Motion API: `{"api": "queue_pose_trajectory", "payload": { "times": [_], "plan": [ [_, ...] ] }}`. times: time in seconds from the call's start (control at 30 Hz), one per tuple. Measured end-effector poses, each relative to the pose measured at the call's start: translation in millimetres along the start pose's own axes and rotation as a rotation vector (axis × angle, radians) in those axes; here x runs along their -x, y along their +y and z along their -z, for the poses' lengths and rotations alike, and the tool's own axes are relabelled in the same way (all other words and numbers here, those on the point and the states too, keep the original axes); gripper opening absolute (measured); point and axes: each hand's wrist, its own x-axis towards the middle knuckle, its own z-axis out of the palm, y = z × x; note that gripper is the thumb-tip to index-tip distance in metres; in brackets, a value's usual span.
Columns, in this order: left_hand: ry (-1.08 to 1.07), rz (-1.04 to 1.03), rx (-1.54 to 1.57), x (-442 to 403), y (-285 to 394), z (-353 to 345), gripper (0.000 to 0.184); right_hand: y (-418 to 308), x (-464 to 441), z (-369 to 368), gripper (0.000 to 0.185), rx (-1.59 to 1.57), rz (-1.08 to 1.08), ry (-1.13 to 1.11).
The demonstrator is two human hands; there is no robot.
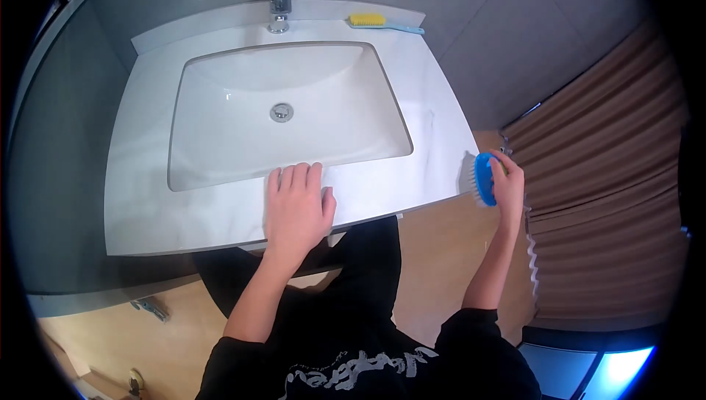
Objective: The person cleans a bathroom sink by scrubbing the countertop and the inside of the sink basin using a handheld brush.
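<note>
My left hand (pixel 298 205) lies flat on the front ledge of the white countertop (pixel 140 179), fingers stretched toward the sink basin (pixel 243 128). My right hand (pixel 509 183) is closed around a blue scrub brush (pixel 483 179) at the counter's right edge. The brush's pale bristles face left, toward the counter's side; whether they touch it I cannot tell. Part of the brush's grip is hidden by my fingers. In the middle of the basin sits a round metal drain (pixel 282 112).
A chrome faucet (pixel 280 3) stands behind the basin. On the back right ledge lies a brush with yellow bristles and a light blue handle (pixel 401 28). A brown pleated curtain (pixel 603 179) hangs at the right. A small tool (pixel 153 309) shows at lower left.
</note>
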Motion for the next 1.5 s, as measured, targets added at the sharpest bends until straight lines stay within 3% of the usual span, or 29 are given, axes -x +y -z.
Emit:
{"api": "queue_pose_trajectory", "payload": {
  "times": [0.3,0.4,0.43,0.57,0.63,0.87,1.13,1.33,1.5],
  "plan": [
    [-0.028,0.059,-0.025,3.0,-2.3,1.7,0.038,-15.7,-98.6,-56.9,0.033,0.085,0.046,0.011],
    [-0.028,-0.011,-0.020,3.9,-4.0,3.6,0.038,-21.7,-133.4,-86.5,0.035,0.062,0.112,-0.008],
    [-0.036,-0.024,-0.009,5.6,-2.1,1.4,0.038,-41.2,-125.3,-88.9,0.036,0.115,0.155,0.058],
    [-0.038,-0.012,0.010,5.0,-3.0,1.0,0.039,-73.2,-116.6,-97.0,0.033,0.032,0.041,-0.073],
    [-0.054,0.008,-0.001,3.1,-2.4,1.8,0.039,-74.1,-99.3,-106.7,0.032,0.041,0.249,-0.058],
    [-0.084,-0.006,-0.016,4.1,-1.3,4.1,0.040,-100.6,-15.1,-80.8,0.031,-0.064,0.255,-0.236],
    [-0.037,0.008,-0.003,3.8,-3.0,1.7,0.041,-64.5,2.8,-45.4,0.030,-0.040,0.238,-0.236],
    [-0.034,0.003,0.016,2.3,-2.7,2.6,0.041,-36.2,-23.7,-26.6,0.028,0.015,-0.049,-0.083],
    [-0.027,0.005,0.022,0.8,-1.2,3.9,0.040,-10.5,-75.0,-41.1,0.033,0.113,0.206,0.011]
  ]
}}
